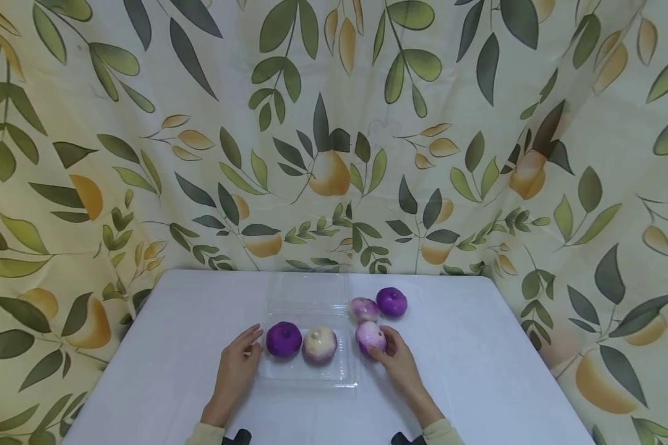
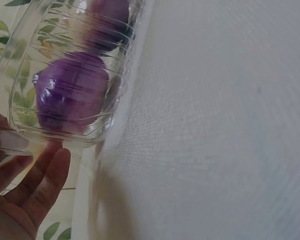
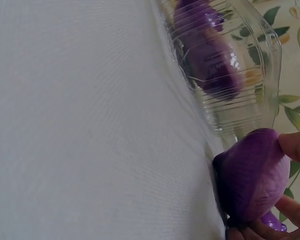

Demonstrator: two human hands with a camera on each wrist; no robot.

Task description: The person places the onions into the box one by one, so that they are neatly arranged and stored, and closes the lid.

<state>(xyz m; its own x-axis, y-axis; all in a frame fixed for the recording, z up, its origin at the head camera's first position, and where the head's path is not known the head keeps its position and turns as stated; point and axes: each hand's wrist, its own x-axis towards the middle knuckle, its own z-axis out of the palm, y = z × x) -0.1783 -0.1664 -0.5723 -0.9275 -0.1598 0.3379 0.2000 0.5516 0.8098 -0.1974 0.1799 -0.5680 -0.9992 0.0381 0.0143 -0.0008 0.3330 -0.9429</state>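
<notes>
Right hand (image 1: 399,358) grips an onion (image 1: 370,337) beside the tray (image 1: 312,376); left hand (image 1: 237,364) lies flat at its edge.

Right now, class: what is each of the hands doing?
Left hand: open, fingers resting against the clear tray.
Right hand: gripping a pale purple onion.

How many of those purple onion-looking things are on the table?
5. Two sit in the clear plastic tray: a dark purple one and a pale one. The right hand holds a third beside the tray. Two more, a pale one and a dark one, lie behind it.
</notes>
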